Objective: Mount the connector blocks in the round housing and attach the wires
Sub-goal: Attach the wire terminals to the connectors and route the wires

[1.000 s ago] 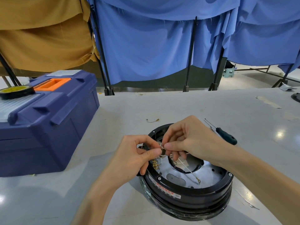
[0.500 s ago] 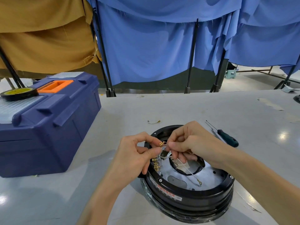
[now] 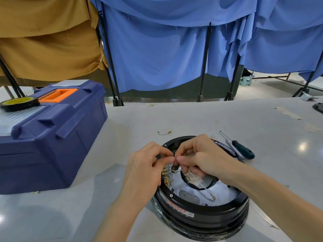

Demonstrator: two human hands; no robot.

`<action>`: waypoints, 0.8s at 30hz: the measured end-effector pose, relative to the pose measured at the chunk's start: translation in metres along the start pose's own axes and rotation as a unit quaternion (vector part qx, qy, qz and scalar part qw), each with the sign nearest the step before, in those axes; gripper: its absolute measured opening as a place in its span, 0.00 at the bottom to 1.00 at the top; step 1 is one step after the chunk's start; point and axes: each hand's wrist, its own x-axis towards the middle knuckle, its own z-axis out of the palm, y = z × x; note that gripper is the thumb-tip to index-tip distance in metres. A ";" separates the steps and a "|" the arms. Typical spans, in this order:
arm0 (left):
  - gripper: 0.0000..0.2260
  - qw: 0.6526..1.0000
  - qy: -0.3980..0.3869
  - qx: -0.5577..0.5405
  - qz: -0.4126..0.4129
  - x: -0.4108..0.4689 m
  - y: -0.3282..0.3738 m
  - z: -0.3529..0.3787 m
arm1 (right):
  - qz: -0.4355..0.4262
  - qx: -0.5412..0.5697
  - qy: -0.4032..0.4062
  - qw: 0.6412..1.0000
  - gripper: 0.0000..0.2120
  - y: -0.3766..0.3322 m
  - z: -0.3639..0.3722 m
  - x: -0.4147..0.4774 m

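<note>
Surroundings: blue toolbox [image 3: 52, 137] at the left of the table [image 3: 192, 116], roll of black tape [image 3: 19, 103] lying on its lid. Green-handled screwdriver [image 3: 243, 151] flat on the table just past the right rim of the round housing [image 3: 201, 212], beside the right wrist. Short loose wire piece [image 3: 164, 133] on the table behind the housing. Blue curtains [image 3: 157, 58] and ochre cloth [image 3: 47, 49] hanging on stands past the far table edge.

Round housing: near centre of the table, open side up, far part hidden by both hands. Row of brass terminals [image 3: 166, 175] along the inner left wall, just below the left fingers.

Left hand [image 3: 146, 168]: fingers curled, thumb and forefinger pinching the end of a thin white wire [image 3: 176, 170] above the housing's left side. Right hand [image 3: 202, 158]: curled likewise, pinching the same wire end, fingertips meeting those of the left. Second wire with ring terminal [image 3: 212, 199] loose across the housing floor.

Clearance: wide stretch of table between toolbox and housing; far table edge well beyond the housing; screwdriver close on the right.
</note>
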 end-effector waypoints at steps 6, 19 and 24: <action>0.06 0.996 -0.012 0.034 0.084 0.000 0.001 0.000 | 0.050 0.027 -0.020 0.998 0.12 -0.003 -0.009 0.001; 0.03 0.991 -0.052 0.084 0.087 -0.002 0.008 0.008 | 0.085 -0.010 -0.021 0.996 0.16 0.000 -0.022 0.001; 0.01 0.993 -0.046 0.078 0.079 -0.003 0.009 0.008 | 0.080 -0.018 -0.026 0.996 0.17 -0.001 -0.023 0.002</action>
